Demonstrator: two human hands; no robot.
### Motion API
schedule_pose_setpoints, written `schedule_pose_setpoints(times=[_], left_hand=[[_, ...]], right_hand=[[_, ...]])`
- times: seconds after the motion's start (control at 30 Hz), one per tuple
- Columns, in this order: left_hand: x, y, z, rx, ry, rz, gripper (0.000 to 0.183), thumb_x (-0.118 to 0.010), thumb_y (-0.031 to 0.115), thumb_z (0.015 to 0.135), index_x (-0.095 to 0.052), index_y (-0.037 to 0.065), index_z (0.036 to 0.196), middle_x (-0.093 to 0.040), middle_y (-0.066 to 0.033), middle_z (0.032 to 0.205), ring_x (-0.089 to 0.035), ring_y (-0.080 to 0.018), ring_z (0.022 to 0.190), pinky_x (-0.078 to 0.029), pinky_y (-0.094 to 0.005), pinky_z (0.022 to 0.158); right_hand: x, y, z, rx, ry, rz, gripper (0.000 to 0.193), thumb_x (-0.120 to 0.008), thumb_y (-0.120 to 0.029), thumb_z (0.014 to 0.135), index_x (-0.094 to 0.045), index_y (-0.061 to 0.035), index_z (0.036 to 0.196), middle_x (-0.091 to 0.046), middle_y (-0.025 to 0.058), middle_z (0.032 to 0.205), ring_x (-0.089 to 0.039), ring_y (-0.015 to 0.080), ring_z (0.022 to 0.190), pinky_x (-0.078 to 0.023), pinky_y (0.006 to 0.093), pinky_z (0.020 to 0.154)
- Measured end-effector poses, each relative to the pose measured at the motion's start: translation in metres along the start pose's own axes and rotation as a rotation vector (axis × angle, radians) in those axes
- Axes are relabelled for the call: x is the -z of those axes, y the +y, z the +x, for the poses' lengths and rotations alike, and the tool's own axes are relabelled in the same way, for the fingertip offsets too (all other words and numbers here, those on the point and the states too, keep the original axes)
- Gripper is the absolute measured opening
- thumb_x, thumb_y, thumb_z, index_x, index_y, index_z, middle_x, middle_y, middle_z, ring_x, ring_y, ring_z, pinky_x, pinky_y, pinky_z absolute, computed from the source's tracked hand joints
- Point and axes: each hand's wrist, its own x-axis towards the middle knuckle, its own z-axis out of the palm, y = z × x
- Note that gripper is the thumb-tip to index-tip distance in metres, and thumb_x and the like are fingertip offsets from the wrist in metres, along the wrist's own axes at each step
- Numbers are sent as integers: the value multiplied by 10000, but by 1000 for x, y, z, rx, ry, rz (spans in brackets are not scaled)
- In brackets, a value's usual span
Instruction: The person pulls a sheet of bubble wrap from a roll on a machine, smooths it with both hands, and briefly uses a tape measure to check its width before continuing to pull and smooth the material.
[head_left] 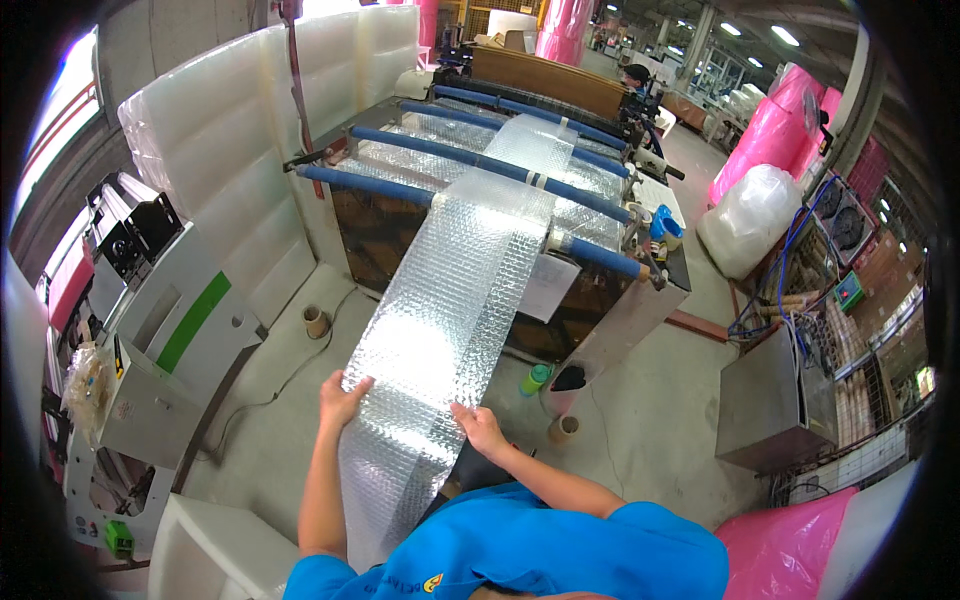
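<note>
A long strip of silvery bubble wrap [440, 300] runs down from the rollers of a machine to my lap. My left hand [343, 400] is closed on its left edge, thumb on top and the other fingers underneath. On the right edge, slightly lower, my right hand [480, 430] pinches the sheet with its thumb and fingertips on the surface. Between my hands the sheet lies fairly flat and shines brightly. Its lower end hangs past my left forearm, partly hidden by my blue shirt. Blue rollers [430, 150] carry the upper part of the strip.
A grey-white machine with a green stripe [195, 320] stands at left, before tall wrapped foam stacks [220, 130]. Cardboard tubes [315, 320] and a green bottle [535, 378] stand on the floor, where a cable [270, 395] lies. At right are a metal cabinet [765, 400] and pink rolls [770, 140].
</note>
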Motion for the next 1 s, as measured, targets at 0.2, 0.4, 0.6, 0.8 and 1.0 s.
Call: schedule_pose_setpoints(times=[0.2, 0.4, 0.6, 0.8, 1.0], left_hand=[[26, 38, -1, -56, 22, -113, 337, -631, 287, 687, -563, -9, 831, -596, -124, 714, -562, -185, 645, -431, -313, 609], [-7, -17, 8, 85, 80, 158, 351, -566, 369, 725, -554, 23, 786, -556, -120, 641, -518, -240, 590, -390, -355, 567], [-12, -5, 8, 103, 85, 137, 359, -491, 382, 781, -513, 26, 739, -552, -135, 655, -515, -311, 611, -378, -396, 554], [-72, -31, 2, 18, 140, 406, 346, -408, 383, 822, -466, 44, 779, -562, -168, 684, -526, -375, 657, -379, -460, 570], [-99, -62, 18, 14, 126, 436, 348, -402, 404, 821, -444, 59, 804, -558, -184, 687, -525, -387, 664, -382, -470, 574]], right_hand=[[-13, -9, -2, 27, 73, 49, 379, -525, -336, 804, -516, -34, 576, -443, -35, 544, -376, 45, 526, -321, 222, 488], [-6, 19, 7, 91, 56, -135, 371, -497, -324, 823, -554, 13, 680, -493, -22, 607, -417, 57, 587, -362, 251, 532], [-7, 13, 1, -31, 58, -107, 384, -493, -345, 822, -545, 10, 687, -449, -29, 585, -388, 39, 578, -343, 220, 521], [29, 88, 39, 79, 115, -245, 415, -461, -402, 821, -541, -14, 696, -436, -14, 521, -418, 82, 503, -362, 253, 490], [32, 100, 57, 5, 149, -354, 412, -451, -396, 817, -532, -11, 692, -497, 74, 540, -495, 168, 512, -392, 303, 522]])
